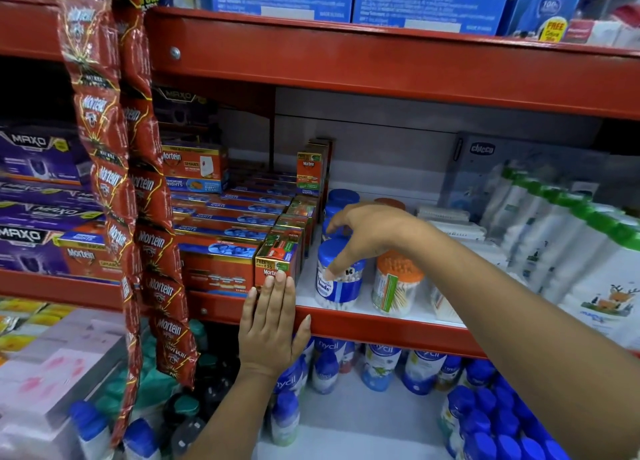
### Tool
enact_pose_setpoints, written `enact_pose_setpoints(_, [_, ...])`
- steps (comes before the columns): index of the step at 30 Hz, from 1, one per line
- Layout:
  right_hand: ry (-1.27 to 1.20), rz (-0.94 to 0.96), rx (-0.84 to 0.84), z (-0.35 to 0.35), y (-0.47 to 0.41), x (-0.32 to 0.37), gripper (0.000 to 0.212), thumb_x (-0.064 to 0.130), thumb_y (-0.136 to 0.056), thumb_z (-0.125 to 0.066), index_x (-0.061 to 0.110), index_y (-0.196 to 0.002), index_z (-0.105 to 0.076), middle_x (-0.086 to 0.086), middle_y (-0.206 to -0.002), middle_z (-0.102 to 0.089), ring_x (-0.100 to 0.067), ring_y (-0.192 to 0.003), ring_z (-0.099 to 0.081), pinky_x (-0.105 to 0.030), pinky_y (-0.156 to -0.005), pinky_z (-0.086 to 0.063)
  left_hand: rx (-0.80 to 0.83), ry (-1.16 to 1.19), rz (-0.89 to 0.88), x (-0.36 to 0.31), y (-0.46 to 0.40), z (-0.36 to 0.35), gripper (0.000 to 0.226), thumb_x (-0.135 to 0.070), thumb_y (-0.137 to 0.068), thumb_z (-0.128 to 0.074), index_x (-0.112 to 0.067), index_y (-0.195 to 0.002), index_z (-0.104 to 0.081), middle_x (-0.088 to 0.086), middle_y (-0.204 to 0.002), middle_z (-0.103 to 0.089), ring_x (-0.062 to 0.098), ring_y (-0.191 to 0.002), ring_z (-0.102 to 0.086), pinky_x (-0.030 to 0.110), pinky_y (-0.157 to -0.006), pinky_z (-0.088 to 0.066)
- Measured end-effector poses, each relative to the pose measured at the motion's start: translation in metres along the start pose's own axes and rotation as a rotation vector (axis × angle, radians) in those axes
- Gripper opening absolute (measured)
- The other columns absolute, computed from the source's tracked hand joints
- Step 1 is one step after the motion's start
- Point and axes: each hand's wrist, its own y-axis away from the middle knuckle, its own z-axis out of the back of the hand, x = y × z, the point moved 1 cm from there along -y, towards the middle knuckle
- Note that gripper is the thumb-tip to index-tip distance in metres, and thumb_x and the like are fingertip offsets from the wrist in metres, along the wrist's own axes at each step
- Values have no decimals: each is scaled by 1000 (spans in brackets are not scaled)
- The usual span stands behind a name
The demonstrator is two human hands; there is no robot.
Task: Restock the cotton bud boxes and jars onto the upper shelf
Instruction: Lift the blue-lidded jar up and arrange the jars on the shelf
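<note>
A clear jar of cotton buds with a blue lid (337, 284) stands at the front of the red-edged shelf (381, 331). More blue-lidded jars (341, 199) line up behind it. An orange-lidded jar of buds (396, 286) stands to its right. My right hand (367, 234) hovers over the front blue jar, fingers spread, forefinger touching its lid and side. My left hand (272, 324) lies flat and open against the shelf edge, fingertips on a small red Mortein box (277, 260).
Stacked red and blue Mortein boxes (225, 227) fill the shelf's left part. Hanging red sachet strips (114, 182) drape down at left. White packs with green tops (571, 237) crowd the right. Blue-capped bottles (381, 366) stand on the shelf below.
</note>
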Motion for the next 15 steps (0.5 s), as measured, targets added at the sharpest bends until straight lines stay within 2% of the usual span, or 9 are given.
enact_pose_setpoints(4, [-26, 37, 12, -3, 1, -1, 70, 34, -74, -78, 26, -137, -49, 4, -142, -47, -19, -124, -49, -34, -96, -49, 5, 5, 3, 0, 0, 1, 63, -40, -102, -26, -5, -153, -14, 9, -162, -9, 21, -149, -14, 40, -121, -15])
enact_pose_setpoints(8, [-65, 32, -15, -5, 2, -1, 74, 40, -73, -79, 25, -138, -48, 3, -142, -48, -19, -124, -49, -33, -94, -47, 9, 2, 2, 0, 0, 1, 63, -40, -102, -26, -5, -153, -14, 9, -162, -9, 21, -149, -14, 40, -121, -15])
enact_pose_setpoints(12, [-78, 48, -12, -9, -1, -3, 69, 33, -75, -79, 25, -137, -49, 3, -143, -47, -19, -126, -47, -34, -97, -47, 10, 10, 1, 0, 0, 1, 63, -40, -102, -26, -6, -153, -14, 8, -162, -9, 21, -149, -14, 40, -121, -15])
enact_pose_setpoints(15, [-107, 46, -6, -8, 1, -4, 72, 36, -74, -79, 24, -139, -47, 3, -144, -47, -19, -127, -47, -33, -96, -46, 11, 8, 2, 0, 0, 1, 63, -40, -102, -26, -5, -153, -14, 8, -162, -9, 21, -149, -14, 40, -121, -15])
